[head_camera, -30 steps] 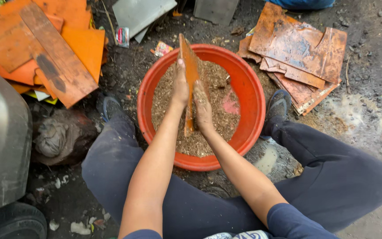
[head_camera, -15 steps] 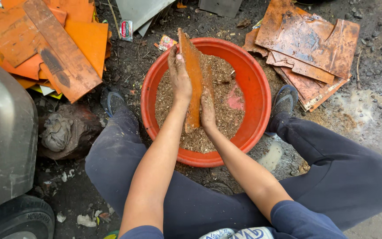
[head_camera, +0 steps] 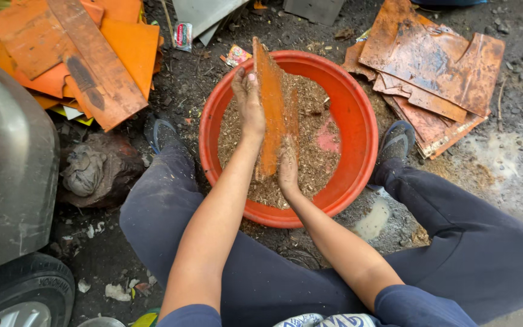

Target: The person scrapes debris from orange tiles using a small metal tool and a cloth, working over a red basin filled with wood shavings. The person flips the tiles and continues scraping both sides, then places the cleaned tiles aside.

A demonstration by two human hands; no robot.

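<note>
Here your left hand (head_camera: 249, 103) grips the far part of an orange sheet (head_camera: 272, 109) standing on edge over the basin (head_camera: 358, 121); your right hand (head_camera: 287, 169) holds its near end, touching the sawdust (head_camera: 316, 157)

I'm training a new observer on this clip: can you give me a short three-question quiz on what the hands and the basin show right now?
1. True or false: the orange sheet stands on edge inside the red basin.
2. Which hand is higher on the sheet? A. left hand B. right hand
3. Fill in: the basin holds a brown, grainy ____-like material.

Key
1. True.
2. A. The left hand is near the top; the right hand presses low, by the fill.
3. Sawdust; what it really is cannot be told.
</note>
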